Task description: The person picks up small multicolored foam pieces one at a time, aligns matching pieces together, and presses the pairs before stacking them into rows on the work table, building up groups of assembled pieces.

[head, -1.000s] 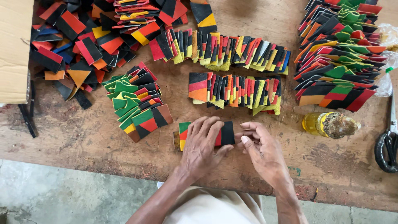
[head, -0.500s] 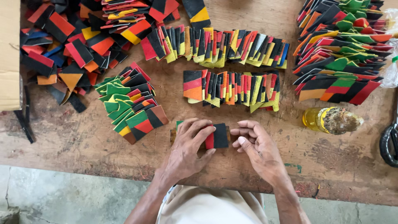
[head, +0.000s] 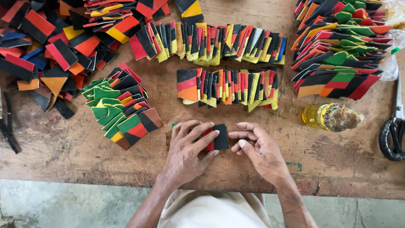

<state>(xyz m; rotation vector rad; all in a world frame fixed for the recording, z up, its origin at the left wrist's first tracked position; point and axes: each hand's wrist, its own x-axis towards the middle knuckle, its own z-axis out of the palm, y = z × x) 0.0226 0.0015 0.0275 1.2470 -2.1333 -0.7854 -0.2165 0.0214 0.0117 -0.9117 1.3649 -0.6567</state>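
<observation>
A small striped leather piece (head: 218, 137), black and red with a green edge showing at its left, lies flat on the wooden table (head: 76, 156) near the front edge. My left hand (head: 185, 154) lies over it with fingers spread, pressing it down. Just to its right, my right hand (head: 257, 150) has its fingertips curled against the black end of the piece. Neither hand lifts it off the wood.
Rows of overlapped striped pieces (head: 230, 86) lie behind the hands, a fanned green-topped stack (head: 120, 109) at left, a loose heap (head: 46, 50) far left, another stack (head: 337, 55) at right. A yellow glue bottle (head: 331, 117) lies on its side; black-handled scissors (head: 394, 131) at the right edge.
The view has shifted slightly. My left hand has slid left across the piece, baring more of its black end, and my right hand's fingers have drawn in against that end.
</observation>
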